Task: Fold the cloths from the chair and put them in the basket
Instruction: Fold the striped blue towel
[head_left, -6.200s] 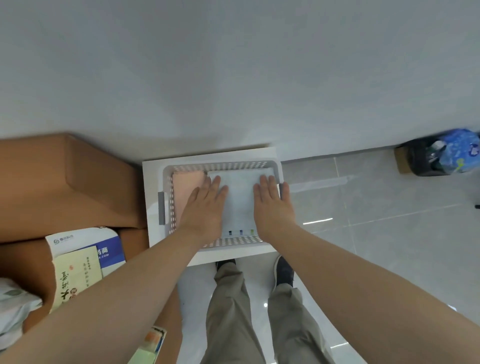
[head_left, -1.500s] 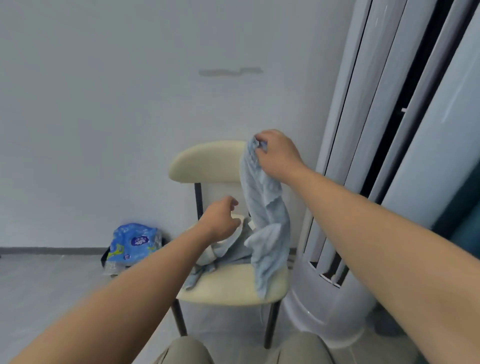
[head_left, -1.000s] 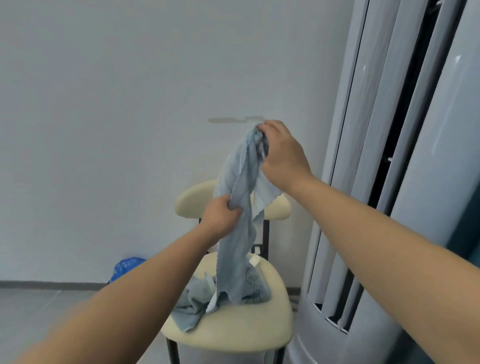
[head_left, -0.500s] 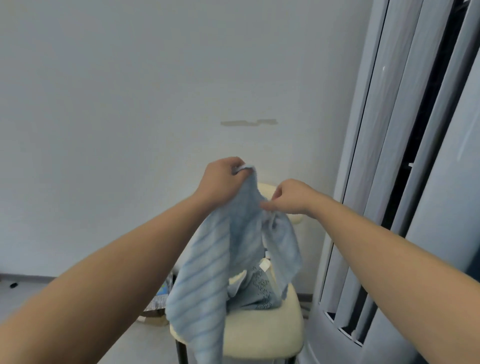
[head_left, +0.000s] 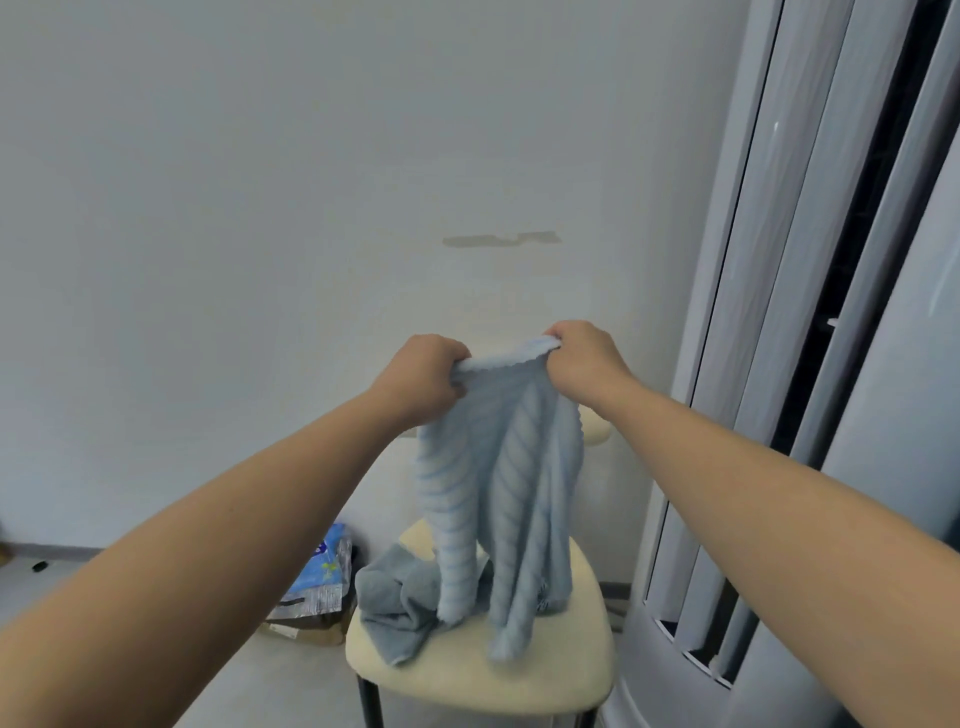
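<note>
Soft even light, wide-angle edge bending

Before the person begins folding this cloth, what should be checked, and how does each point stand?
1. Left hand grips the top edge of the striped blue cloth: ok.
2. Right hand grips the same edge: ok.
3. Cloth spread flat between the hands: not ok, it hangs bunched in long folds.
4. Cloth's lower end free of the chair seat: cannot tell, it hangs over the seat.
5. Chair emptied: not ok, a grey-blue cloth lies crumpled on the seat.
6. Basket within reach: cannot tell, it is not in view.
</note>
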